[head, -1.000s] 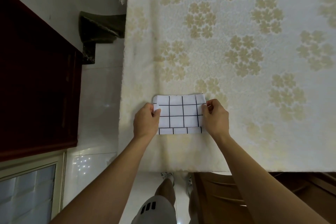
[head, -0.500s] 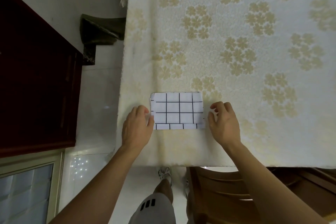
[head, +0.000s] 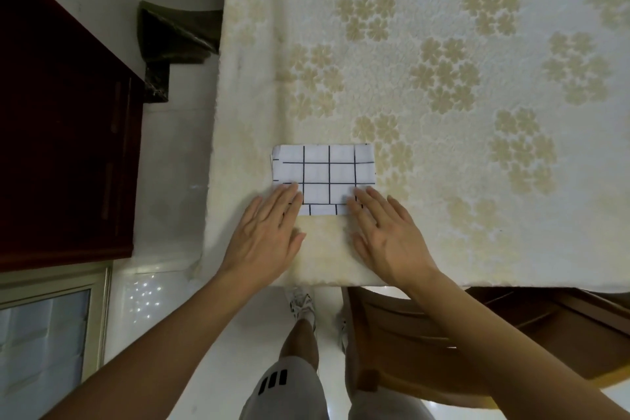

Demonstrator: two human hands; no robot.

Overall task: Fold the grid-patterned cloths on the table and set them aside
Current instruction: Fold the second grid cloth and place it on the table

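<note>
Head view, looking straight down. Filling the upper right of the frame is a table covered by a cream tablecloth with pale gold flower clusters. At the far left stands a dark reddish-brown cabinet, and below it in the lower left corner a pale framed panel. A wooden chair is tucked under the table's near edge at lower right. The floor between cabinet and table is glossy white tile.

Near the table's front edge, just left of centre frame, lies a folded grid-patterned cloth, white with thin dark lines, a flat rectangle. The left hand lies palm down with its fingers straight, resting on the cloth's lower left corner. The right hand lies the same way, fingers straight on the lower right corner. Neither hand grips anything.

At bottom centre, the person's grey shorts show three short black stripes; no writing can be read anywhere.
</note>
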